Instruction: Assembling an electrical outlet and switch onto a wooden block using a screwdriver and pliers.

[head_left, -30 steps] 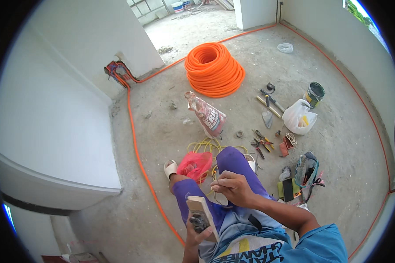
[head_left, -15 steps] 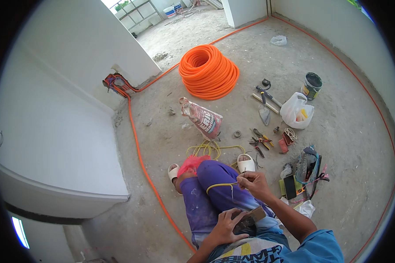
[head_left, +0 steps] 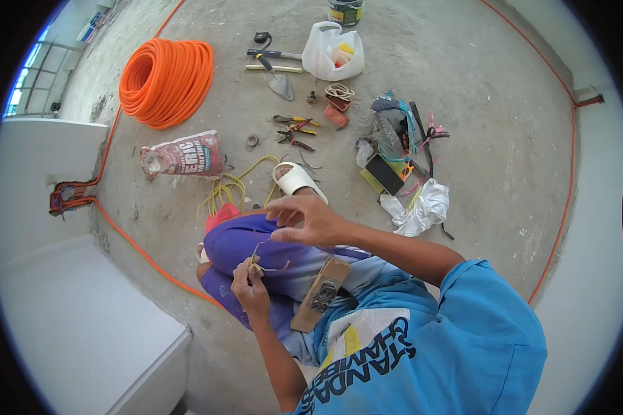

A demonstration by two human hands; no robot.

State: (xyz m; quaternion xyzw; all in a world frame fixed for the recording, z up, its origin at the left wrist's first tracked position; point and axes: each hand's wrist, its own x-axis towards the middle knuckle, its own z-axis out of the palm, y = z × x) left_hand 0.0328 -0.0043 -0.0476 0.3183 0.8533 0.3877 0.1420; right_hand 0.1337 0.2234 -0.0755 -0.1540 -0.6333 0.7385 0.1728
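Observation:
My left hand (head_left: 250, 287) is closed, pinching a thin yellow wire (head_left: 255, 263) above my purple-trousered knee. The wire's bare end is bent and points up toward my right hand (head_left: 306, 218). That hand hovers just above with its thumb and fingers apart, and nothing shows between them. A strip of cardboard (head_left: 335, 272) lies across my lap, carrying a small grey part (head_left: 323, 295) whose kind I cannot make out. More yellow wire (head_left: 226, 194) lies in loops on the floor beyond my knee, beside a pinkish-red plastic bag (head_left: 220, 214).
Beyond my feet are a cement bag (head_left: 187, 156), a coil of orange conduit (head_left: 169, 79), pliers (head_left: 299, 123), a trowel (head_left: 280, 84), a hammer (head_left: 275, 53) and a white plastic bag (head_left: 333, 57). At the right lie a tool bag (head_left: 389, 131) and a phone (head_left: 383, 173). Orange conduit (head_left: 145, 257) runs along the left.
My view has swung to the right. The left hand has left the cardboard on my lap and now pinches the wire, while the right hand has let go of it and opened.

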